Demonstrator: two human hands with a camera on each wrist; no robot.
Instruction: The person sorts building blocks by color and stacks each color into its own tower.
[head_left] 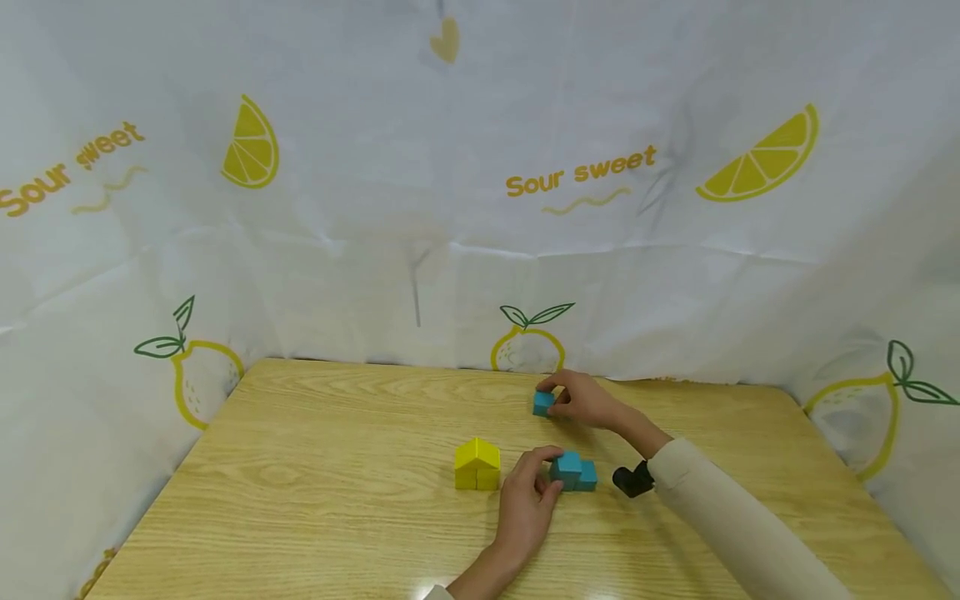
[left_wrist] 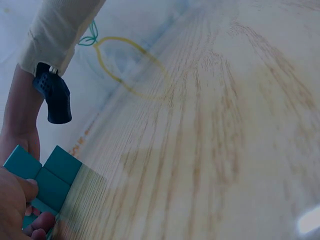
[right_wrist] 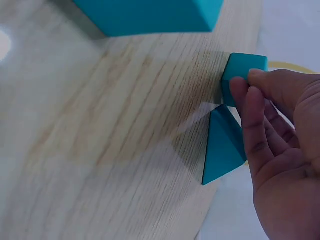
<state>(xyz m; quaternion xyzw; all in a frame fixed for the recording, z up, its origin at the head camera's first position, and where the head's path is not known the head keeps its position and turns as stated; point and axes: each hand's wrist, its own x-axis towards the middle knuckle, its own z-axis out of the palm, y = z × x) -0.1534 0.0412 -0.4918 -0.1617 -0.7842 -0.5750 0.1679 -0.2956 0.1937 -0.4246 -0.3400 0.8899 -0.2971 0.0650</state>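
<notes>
Near the back edge of the table, my right hand pinches a small blue cube between thumb and fingers. Beside that cube, a blue triangular block lies close under the right fingers in the right wrist view; in the head view the hand hides it. Closer to me, my left hand holds a group of blue blocks by its left end, thumb in front and index finger behind. These blocks touch one another in the left wrist view, one higher than its neighbour.
Left of my left hand stands a yellow block house with a peaked top. A black device sticks out from the right sleeve. White cloth printed with lemons rises behind and beside the wooden table.
</notes>
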